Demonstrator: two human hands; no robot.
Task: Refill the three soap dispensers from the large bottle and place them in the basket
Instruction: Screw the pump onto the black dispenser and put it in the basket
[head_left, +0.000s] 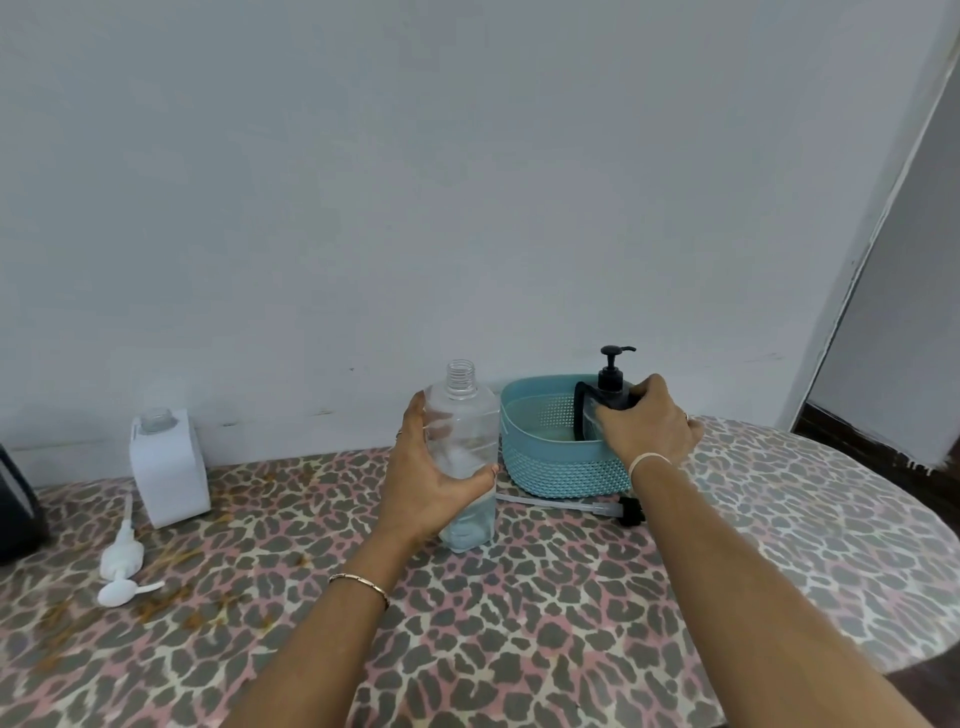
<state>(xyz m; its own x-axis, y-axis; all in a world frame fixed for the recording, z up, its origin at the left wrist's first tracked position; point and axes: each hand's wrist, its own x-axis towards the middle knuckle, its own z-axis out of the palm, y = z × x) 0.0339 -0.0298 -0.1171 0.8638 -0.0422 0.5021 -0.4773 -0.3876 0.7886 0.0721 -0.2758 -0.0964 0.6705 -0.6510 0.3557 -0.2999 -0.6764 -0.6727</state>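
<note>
Black-pump dispenser (609, 387) gripped by right hand (644, 426) inside basket (540, 457) at 1 o'clock; left hand (426, 483) clasps uncapped clear bottle (462, 415) at 12

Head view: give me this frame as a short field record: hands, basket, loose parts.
left hand: grips the clear bottle, uncapped, upright on the table
right hand: holds the dark pump dispenser in the teal basket
white dispenser: neck open, standing left
white pump: lying on table near it
black pump: lying in front of basket
</note>
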